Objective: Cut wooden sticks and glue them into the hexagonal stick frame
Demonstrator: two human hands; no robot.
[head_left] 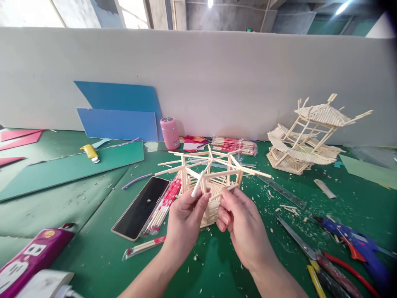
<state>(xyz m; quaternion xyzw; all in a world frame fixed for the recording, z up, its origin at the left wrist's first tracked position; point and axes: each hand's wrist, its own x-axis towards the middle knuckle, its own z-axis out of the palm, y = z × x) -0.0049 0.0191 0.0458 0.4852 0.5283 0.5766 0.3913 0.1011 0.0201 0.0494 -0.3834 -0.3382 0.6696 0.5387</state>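
Note:
A pavilion frame of thin wooden sticks (pixel 203 182) stands in front of me on the green table, its roof sticks fanning out from a raised centre. My left hand (pixel 186 219) is closed on one of its near posts, thumb and fingers pinching below a roof stick that points toward me. A short wooden stick (pixel 218 194) is pinched between the thumb and fingers of my right hand (pixel 243 223). It slants beside the frame's near side; whether it touches the frame I cannot tell. Part of the frame's lower section is hidden behind my hands.
Left of the frame lie a phone (pixel 141 207) and packs of sticks (pixel 164 203). Scissors (pixel 297 238), pliers (pixel 350 269) and a blue glue gun (pixel 353 238) lie right. Behind are a pink jar (pixel 170 133) and a second stick pavilion (pixel 322 116). A clear ruler (pixel 285 192) lies among scraps.

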